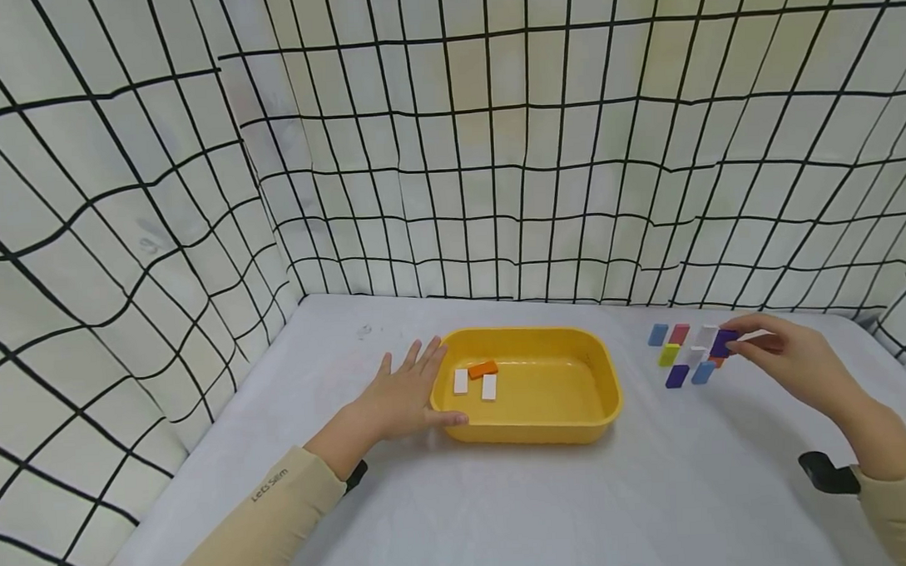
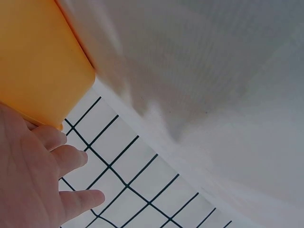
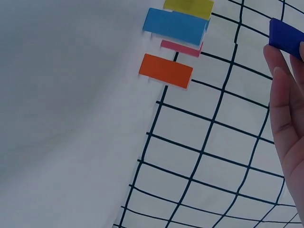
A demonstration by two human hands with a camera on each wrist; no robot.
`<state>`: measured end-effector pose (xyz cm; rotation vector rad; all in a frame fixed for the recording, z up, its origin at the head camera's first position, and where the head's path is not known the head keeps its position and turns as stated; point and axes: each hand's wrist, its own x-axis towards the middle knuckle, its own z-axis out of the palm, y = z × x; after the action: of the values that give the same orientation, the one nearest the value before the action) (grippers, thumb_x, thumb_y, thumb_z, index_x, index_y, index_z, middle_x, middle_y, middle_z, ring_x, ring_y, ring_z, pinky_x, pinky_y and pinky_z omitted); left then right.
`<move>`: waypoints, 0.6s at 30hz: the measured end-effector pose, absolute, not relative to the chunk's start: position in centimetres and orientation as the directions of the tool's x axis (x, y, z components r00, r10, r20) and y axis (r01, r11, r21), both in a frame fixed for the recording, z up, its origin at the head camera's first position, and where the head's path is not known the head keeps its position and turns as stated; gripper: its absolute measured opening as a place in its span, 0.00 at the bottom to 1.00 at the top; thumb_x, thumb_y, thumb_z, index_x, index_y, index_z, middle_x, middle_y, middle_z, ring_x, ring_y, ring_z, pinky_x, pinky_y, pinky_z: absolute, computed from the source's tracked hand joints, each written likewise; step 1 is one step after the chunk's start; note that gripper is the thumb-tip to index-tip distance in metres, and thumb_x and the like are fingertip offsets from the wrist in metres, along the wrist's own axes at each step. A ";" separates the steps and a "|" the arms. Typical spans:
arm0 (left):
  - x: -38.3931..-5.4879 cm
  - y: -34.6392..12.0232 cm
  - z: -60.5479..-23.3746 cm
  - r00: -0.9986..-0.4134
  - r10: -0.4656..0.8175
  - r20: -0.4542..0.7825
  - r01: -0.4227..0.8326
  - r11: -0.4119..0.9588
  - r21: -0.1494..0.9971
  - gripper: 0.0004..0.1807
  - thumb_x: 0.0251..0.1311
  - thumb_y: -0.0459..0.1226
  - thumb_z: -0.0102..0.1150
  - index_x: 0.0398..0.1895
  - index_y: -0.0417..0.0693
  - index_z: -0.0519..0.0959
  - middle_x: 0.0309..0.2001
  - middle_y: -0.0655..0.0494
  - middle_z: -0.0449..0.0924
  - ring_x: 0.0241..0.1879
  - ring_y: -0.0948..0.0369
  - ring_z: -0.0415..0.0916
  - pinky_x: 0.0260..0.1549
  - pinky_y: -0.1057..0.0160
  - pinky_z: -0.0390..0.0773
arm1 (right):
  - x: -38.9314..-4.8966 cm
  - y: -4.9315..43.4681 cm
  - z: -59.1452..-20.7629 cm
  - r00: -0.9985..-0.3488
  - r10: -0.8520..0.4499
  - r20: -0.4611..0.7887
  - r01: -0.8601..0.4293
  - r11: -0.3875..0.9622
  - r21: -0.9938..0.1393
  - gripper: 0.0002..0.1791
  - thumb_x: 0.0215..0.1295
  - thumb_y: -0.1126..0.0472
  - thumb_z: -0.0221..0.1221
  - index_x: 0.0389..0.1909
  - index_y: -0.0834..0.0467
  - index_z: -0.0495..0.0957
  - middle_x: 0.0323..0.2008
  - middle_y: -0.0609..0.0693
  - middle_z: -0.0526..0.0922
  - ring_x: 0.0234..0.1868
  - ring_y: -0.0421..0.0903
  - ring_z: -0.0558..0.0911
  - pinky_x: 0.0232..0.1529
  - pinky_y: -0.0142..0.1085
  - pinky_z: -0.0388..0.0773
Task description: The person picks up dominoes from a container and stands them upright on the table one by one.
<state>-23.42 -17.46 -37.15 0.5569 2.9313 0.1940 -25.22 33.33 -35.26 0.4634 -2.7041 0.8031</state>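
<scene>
On the white-covered table (image 1: 551, 513) I count one yellow rectangular tray with rounded corners (image 1: 547, 388); inside, toward its left end, three tiles: two white rectangular tiles (image 1: 461, 381), one orange rectangular tile (image 1: 483, 369); my left hand (image 1: 400, 401) has fingers spread wide at the tray's left side, thumb at the near rim, gripping nothing; my right hand (image 1: 796, 367) pinches one dark purple rectangular tile (image 1: 723, 343) between thumb and fingers, at the right edge of a tile cluster, well right of the tray; cluster count: two blue tiles (image 1: 658, 334), one pink tile (image 1: 679, 333), one yellow-green tile (image 1: 669, 354), one other purple tile (image 1: 677, 377), one red-orange tile (image 1: 717, 362), at least two white tiles (image 1: 705, 336), overlap hides the exact number.
</scene>
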 end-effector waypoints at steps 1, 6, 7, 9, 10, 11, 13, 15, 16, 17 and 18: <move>-23.4 -17.5 -37.2 -0.920 0.372 -0.126 0.353 0.923 0.154 0.65 0.58 0.73 0.54 0.83 0.42 0.42 0.83 0.48 0.36 0.81 0.45 0.34 0.72 0.30 0.37 | -25.2 33.5 -35.3 -0.912 -0.215 0.350 -0.371 0.798 -0.475 0.14 0.72 0.66 0.63 0.56 0.64 0.80 0.49 0.68 0.84 0.49 0.72 0.83 0.35 0.33 0.81; -23.5 -17.5 -37.3 -0.919 0.372 -0.128 0.352 0.923 0.156 0.65 0.58 0.74 0.54 0.84 0.42 0.42 0.83 0.49 0.35 0.81 0.45 0.34 0.72 0.31 0.37 | -25.4 34.6 -35.7 -0.930 -0.184 0.320 -0.328 0.806 -0.492 0.14 0.73 0.64 0.62 0.55 0.65 0.79 0.50 0.70 0.83 0.50 0.74 0.81 0.41 0.63 0.82; -23.5 -17.5 -37.3 -0.920 0.372 -0.127 0.351 0.923 0.157 0.65 0.58 0.74 0.54 0.84 0.42 0.42 0.83 0.49 0.35 0.81 0.45 0.34 0.72 0.31 0.37 | -25.5 34.7 -35.8 -0.933 -0.179 0.311 -0.321 0.806 -0.497 0.14 0.73 0.64 0.62 0.55 0.65 0.79 0.50 0.71 0.83 0.51 0.74 0.81 0.43 0.66 0.80; -23.5 -17.5 -37.3 -0.920 0.372 -0.127 0.351 0.923 0.161 0.65 0.58 0.74 0.54 0.84 0.42 0.41 0.83 0.49 0.35 0.81 0.45 0.34 0.72 0.31 0.37 | -25.6 35.1 -36.0 -0.941 -0.171 0.293 -0.303 0.810 -0.502 0.14 0.73 0.65 0.62 0.55 0.66 0.79 0.51 0.72 0.81 0.51 0.74 0.81 0.45 0.68 0.78; -23.5 -17.5 -37.3 -0.920 0.371 -0.127 0.350 0.923 0.161 0.65 0.58 0.74 0.54 0.84 0.42 0.41 0.83 0.49 0.35 0.81 0.45 0.34 0.72 0.31 0.37 | -25.7 35.2 -36.0 -0.944 -0.167 0.286 -0.296 0.813 -0.502 0.14 0.73 0.65 0.62 0.55 0.67 0.79 0.51 0.72 0.81 0.50 0.74 0.81 0.46 0.68 0.78; -23.5 -17.5 -37.3 -0.920 0.372 -0.126 0.350 0.922 0.162 0.65 0.58 0.74 0.54 0.84 0.42 0.41 0.83 0.49 0.35 0.81 0.45 0.34 0.72 0.31 0.37 | -25.7 35.3 -36.1 -0.946 -0.164 0.279 -0.289 0.817 -0.499 0.14 0.73 0.65 0.62 0.54 0.67 0.79 0.51 0.72 0.81 0.50 0.74 0.82 0.46 0.68 0.78; -23.4 -17.5 -37.3 -0.919 0.373 -0.126 0.352 0.922 0.161 0.65 0.58 0.74 0.54 0.84 0.42 0.41 0.83 0.49 0.35 0.81 0.45 0.34 0.72 0.31 0.37 | -25.9 35.6 -36.2 -0.948 -0.165 0.273 -0.285 0.823 -0.491 0.13 0.73 0.66 0.62 0.53 0.68 0.79 0.51 0.73 0.81 0.49 0.74 0.82 0.46 0.69 0.78; -23.4 -17.5 -37.3 -0.918 0.375 -0.125 0.354 0.921 0.162 0.65 0.58 0.74 0.54 0.84 0.42 0.41 0.83 0.49 0.35 0.81 0.45 0.34 0.72 0.31 0.37 | -26.0 35.8 -36.3 -0.947 -0.168 0.273 -0.284 0.834 -0.472 0.13 0.72 0.66 0.63 0.52 0.68 0.80 0.49 0.72 0.81 0.48 0.73 0.82 0.45 0.68 0.78; -23.4 -17.5 -37.3 -0.918 0.376 -0.124 0.355 0.920 0.163 0.65 0.58 0.74 0.54 0.84 0.42 0.41 0.83 0.49 0.35 0.81 0.45 0.34 0.72 0.31 0.37 | -26.1 35.9 -36.3 -0.948 -0.171 0.270 -0.283 0.840 -0.462 0.12 0.72 0.66 0.63 0.52 0.68 0.80 0.49 0.71 0.82 0.47 0.73 0.82 0.44 0.68 0.78; -23.4 -17.5 -37.3 -0.918 0.378 -0.124 0.357 0.920 0.164 0.65 0.58 0.74 0.54 0.84 0.42 0.41 0.83 0.49 0.35 0.81 0.45 0.34 0.72 0.31 0.37 | -26.1 36.1 -36.4 -0.949 -0.175 0.261 -0.281 0.846 -0.454 0.12 0.71 0.66 0.63 0.51 0.68 0.81 0.48 0.71 0.82 0.47 0.73 0.82 0.44 0.68 0.79; -23.4 -17.5 -37.3 -0.917 0.378 -0.123 0.357 0.919 0.164 0.65 0.58 0.74 0.54 0.84 0.42 0.41 0.83 0.49 0.35 0.81 0.45 0.34 0.72 0.31 0.37 | -26.2 36.3 -36.4 -0.952 -0.179 0.247 -0.276 0.850 -0.449 0.12 0.71 0.66 0.63 0.51 0.67 0.81 0.48 0.70 0.83 0.47 0.73 0.82 0.43 0.67 0.79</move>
<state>-23.44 -17.53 -37.30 0.5642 2.9274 0.2079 -26.22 36.25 -36.43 0.3525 -2.8312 0.7301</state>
